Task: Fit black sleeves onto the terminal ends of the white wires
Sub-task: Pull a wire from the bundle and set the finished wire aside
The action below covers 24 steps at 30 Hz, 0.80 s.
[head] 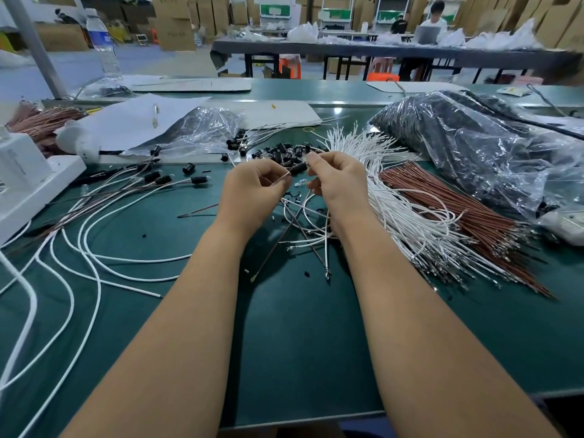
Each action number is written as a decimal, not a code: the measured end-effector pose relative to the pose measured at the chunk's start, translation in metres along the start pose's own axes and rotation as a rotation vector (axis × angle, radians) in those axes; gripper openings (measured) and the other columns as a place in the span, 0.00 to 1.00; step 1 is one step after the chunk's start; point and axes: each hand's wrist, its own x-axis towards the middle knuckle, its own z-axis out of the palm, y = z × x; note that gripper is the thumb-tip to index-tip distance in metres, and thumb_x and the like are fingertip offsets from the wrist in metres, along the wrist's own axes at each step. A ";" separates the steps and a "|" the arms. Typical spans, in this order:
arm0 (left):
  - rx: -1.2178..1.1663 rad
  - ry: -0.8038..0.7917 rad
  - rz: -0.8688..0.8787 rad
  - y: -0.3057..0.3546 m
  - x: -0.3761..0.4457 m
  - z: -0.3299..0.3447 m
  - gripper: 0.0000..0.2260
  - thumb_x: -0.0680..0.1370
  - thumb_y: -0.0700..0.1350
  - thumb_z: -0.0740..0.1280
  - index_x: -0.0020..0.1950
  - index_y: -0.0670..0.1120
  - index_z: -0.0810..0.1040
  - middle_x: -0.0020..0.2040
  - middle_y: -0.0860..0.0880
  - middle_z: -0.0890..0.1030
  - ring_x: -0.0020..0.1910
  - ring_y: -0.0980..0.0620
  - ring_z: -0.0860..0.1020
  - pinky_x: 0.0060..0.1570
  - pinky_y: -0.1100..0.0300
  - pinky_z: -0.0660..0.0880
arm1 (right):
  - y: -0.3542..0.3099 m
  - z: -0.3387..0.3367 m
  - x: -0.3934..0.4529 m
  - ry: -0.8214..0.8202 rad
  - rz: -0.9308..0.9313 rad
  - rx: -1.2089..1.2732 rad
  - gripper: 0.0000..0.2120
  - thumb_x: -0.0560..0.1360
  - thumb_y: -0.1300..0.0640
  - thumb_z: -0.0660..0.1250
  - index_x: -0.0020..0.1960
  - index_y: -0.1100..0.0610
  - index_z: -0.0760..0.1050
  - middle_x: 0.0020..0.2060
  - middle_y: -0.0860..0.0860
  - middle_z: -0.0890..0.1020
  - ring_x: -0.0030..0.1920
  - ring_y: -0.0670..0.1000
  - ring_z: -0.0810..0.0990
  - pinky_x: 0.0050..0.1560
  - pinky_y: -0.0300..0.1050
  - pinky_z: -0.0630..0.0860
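above the green bench, left hand and right hand pinch a thin wire; loose looping wires beneath could snag it.

Your bench is matt green; the white wires look smooth plastic-coated with shiny metal ends, the bag glossy, crinkled clear plastic.

No readable text: cardboard boxes and water bottle label with print too blurred.
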 end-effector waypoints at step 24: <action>-0.042 -0.014 -0.086 0.001 0.001 0.000 0.05 0.77 0.42 0.69 0.41 0.49 0.78 0.37 0.41 0.82 0.39 0.40 0.80 0.46 0.45 0.79 | -0.002 -0.004 0.001 -0.018 -0.086 -0.057 0.07 0.76 0.63 0.68 0.42 0.55 0.80 0.36 0.50 0.82 0.29 0.42 0.78 0.34 0.34 0.75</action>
